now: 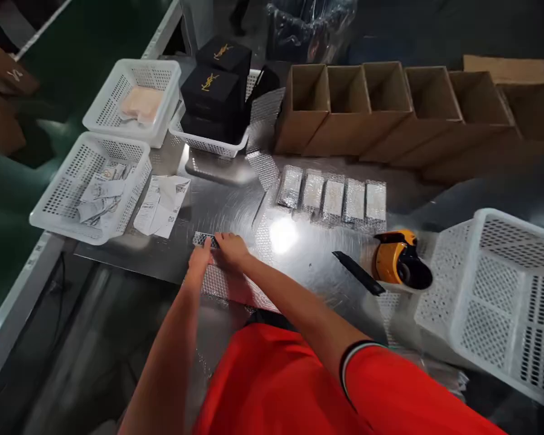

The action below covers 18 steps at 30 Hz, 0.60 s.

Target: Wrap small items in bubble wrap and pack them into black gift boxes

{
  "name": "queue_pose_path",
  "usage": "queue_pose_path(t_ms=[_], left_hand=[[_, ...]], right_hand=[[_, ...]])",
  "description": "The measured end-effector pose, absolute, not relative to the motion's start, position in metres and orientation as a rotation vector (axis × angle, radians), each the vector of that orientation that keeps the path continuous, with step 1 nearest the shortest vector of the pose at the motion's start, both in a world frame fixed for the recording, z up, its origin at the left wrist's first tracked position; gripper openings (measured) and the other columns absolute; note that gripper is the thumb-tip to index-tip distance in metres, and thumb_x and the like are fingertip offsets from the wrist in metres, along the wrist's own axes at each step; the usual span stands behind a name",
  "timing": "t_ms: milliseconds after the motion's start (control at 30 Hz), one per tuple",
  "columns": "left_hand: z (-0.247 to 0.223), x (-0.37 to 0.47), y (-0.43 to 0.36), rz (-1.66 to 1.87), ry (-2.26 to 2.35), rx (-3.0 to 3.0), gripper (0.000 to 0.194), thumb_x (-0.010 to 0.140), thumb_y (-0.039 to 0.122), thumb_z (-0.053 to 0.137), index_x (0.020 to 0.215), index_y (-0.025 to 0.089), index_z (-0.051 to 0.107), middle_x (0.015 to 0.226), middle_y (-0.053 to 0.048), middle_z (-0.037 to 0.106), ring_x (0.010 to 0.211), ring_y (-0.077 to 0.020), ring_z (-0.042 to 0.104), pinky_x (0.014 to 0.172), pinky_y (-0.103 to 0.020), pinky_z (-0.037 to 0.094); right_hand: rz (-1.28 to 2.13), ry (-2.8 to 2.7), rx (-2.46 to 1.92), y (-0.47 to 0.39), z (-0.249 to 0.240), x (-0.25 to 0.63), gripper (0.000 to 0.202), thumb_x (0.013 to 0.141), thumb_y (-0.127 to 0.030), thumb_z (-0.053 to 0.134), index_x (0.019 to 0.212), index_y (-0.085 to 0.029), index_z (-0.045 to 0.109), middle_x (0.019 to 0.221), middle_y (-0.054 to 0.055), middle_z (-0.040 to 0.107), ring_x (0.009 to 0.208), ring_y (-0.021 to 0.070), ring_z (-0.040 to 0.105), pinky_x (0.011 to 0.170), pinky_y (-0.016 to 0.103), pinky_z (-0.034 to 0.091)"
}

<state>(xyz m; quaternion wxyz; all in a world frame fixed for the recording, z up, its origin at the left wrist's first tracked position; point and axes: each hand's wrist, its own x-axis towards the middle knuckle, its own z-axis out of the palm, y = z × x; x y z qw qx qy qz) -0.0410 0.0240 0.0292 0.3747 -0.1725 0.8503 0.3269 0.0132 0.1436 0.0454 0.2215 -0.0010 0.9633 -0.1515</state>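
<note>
At the front edge of the metal table, my left hand (200,258) and my right hand (232,248) are side by side on a small dark box (206,240). Their fingers are closed round its near side, and shiny bubble wrap seems to cover part of it. A sheet of bubble wrap (224,283) spreads from beneath my hands toward my body. Further back, several bubble-wrapped packages (333,198) lie in a row. To the right are a black strip-like tool (358,273) and an orange-and-black tape dispenser (394,260).
Several open cardboard boxes (344,130) stand along the back. A white basket (57,202) with paper slips, loose papers (161,205) and another white basket (93,115) are on the left. Black gift boxes (211,99) are stacked behind. A large white basket (480,266) occupies the right.
</note>
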Motion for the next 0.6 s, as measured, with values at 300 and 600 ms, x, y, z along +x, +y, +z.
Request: queue_pose_path(t_ms=[300, 600], left_hand=[[0.032, 0.127, -0.12, 0.686, 2.441, -0.264, 0.04, 0.074, 0.032, 0.072, 0.113, 0.031, 0.067, 0.156, -0.019, 0.041, 0.146, -0.0466, 0.03, 0.118, -0.065, 0.021], [0.015, 0.097, -0.075, 1.63, 2.139, -0.599, 0.034, 0.078, 0.047, 0.07, 0.096, 0.018, 0.07, 0.109, -0.017, 0.071, 0.109, -0.0323, 0.066, 0.099, -0.049, 0.051]], right_hand=[[-0.31, 2.675, -0.004, 0.143, 0.031, 0.017, 0.052, 0.09, -0.012, 0.053, 0.14, -0.014, 0.039, 0.127, 0.019, 0.056, 0.108, 0.03, 0.059, 0.084, 0.037, 0.05], [-0.332, 2.664, 0.036, 0.144, 0.024, 0.016, 0.049, 0.093, -0.017, 0.051, 0.141, -0.016, 0.039, 0.129, 0.019, 0.056, 0.11, 0.0294, 0.06, 0.086, 0.037, 0.049]])
